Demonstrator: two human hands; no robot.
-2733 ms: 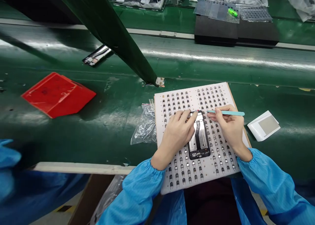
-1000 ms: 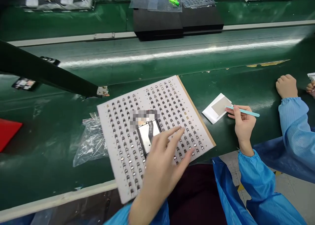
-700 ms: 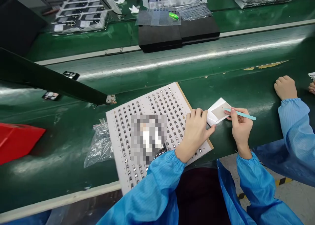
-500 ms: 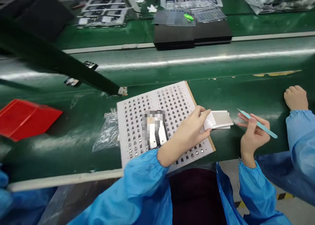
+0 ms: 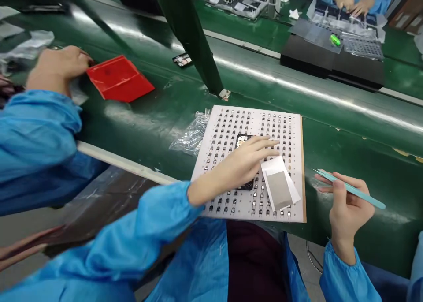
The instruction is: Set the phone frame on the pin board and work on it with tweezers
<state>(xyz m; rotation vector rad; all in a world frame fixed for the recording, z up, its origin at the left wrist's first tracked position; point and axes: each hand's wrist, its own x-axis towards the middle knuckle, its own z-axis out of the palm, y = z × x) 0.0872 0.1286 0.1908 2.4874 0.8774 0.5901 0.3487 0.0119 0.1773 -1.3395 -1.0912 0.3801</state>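
My left hand [image 5: 243, 161] is stretched over a dark phone-like device [image 5: 246, 186], its fingers apart. The hand covers most of the device, and my thumb is hidden. Beneath it lies a white board [image 5: 299, 167] with rows of small dark and silver parts. White cards with a grey panel [image 5: 279, 189] rest on the board's right side, close to my fingertips. Right of the board, my right hand [image 5: 350, 200] grips teal tweezers [image 5: 360, 192], their tips pointing left toward the board.
Clear crumpled plastic [image 5: 191, 136] lies left of the board. A dark green post [image 5: 194, 37] rises behind it. Farther left is a red folder [image 5: 120, 79], near another person's hand [image 5: 62, 66]. Black boxes [image 5: 330, 61] stand across the bench, before another person's hands [image 5: 353, 2].
The white cards, earlier under my left fingers at the board's right edge, now lie on the board. My left hand has let go and moved left over the device. The view has turned left.
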